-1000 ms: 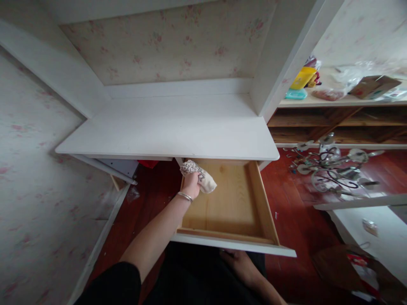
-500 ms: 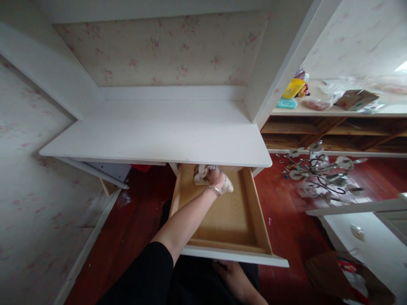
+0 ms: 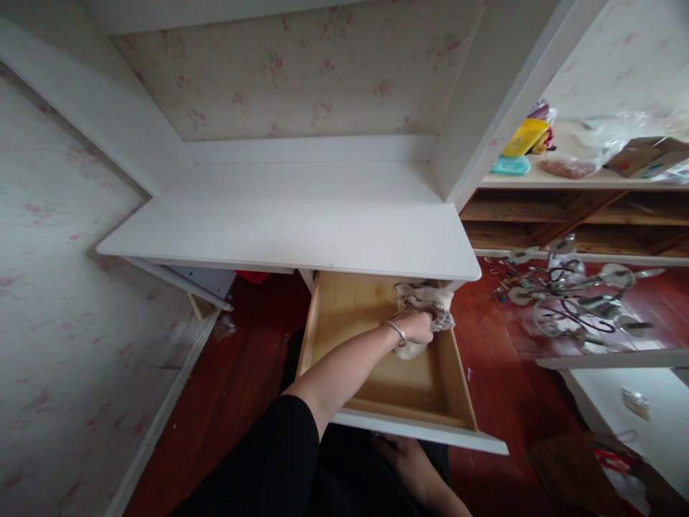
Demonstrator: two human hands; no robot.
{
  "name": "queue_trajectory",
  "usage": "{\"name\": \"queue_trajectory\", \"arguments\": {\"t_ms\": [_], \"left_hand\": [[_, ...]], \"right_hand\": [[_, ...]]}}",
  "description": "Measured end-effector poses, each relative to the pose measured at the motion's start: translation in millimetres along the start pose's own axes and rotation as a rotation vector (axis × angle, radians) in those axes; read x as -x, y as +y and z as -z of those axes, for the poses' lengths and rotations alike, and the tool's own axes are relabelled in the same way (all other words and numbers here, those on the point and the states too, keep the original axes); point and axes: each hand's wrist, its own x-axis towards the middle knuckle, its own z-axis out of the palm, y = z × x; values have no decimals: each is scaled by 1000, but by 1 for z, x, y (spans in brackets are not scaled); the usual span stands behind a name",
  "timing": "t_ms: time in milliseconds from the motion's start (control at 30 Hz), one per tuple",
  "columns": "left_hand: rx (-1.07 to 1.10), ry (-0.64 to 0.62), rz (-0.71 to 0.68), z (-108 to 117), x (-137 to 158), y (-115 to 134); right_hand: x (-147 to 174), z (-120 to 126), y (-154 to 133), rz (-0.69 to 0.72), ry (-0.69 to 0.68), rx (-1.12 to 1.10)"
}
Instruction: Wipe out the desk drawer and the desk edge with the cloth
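Observation:
In the head view, my left hand point(image 3: 418, 327), with a silver bangle at its wrist, is closed on a pale cloth with a dark pattern point(image 3: 442, 316). The cloth lies bunched against the right side wall of the pulled-out wooden drawer point(image 3: 371, 373). One end of it hangs over the drawer's bottom, below my hand. My right hand point(image 3: 403, 463) is low in front, just under the drawer's white front panel point(image 3: 420, 429). Its fingers are in shadow and partly hidden, so I cannot tell whether they grip the panel.
Above the drawer is a white desk top point(image 3: 291, 212) with side uprights. To the right, a chandelier point(image 3: 581, 287) lies on the red wooden floor point(image 3: 484, 402). Behind it stands a low shelf point(image 3: 517, 210) with bags and a box on top. A brown bag point(image 3: 565, 467) sits at lower right.
My left hand has moved the cloth from the drawer's back left part to its right side wall. My right hand stays under the front panel. The view has shifted slightly.

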Motion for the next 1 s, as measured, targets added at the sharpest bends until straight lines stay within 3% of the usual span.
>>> {"name": "queue_trajectory", "arguments": {"t_ms": [267, 367, 533, 767, 867, 1000], "left_hand": [[-255, -409, -205, -37, 75, 19], [-341, -481, -274, -43, 94, 17], [-417, -396, -240, -16, 140, -19], [-692, -192, -34, 17, 216, -90], [-915, -179, -12, 26, 218, -105], [-1071, -108, -32, 55, 188, -116]], "right_hand": [[-5, 1, 5, 28, -1, 55], [-4, 2, 1, 19, 15, 91], [-4, -1, 2, 41, 20, 47], [-3, -3, 7, 17, -12, 19], [-4, -4, 9, 21, 2, 40], [-4, -5, 8, 78, 26, 58]]}}
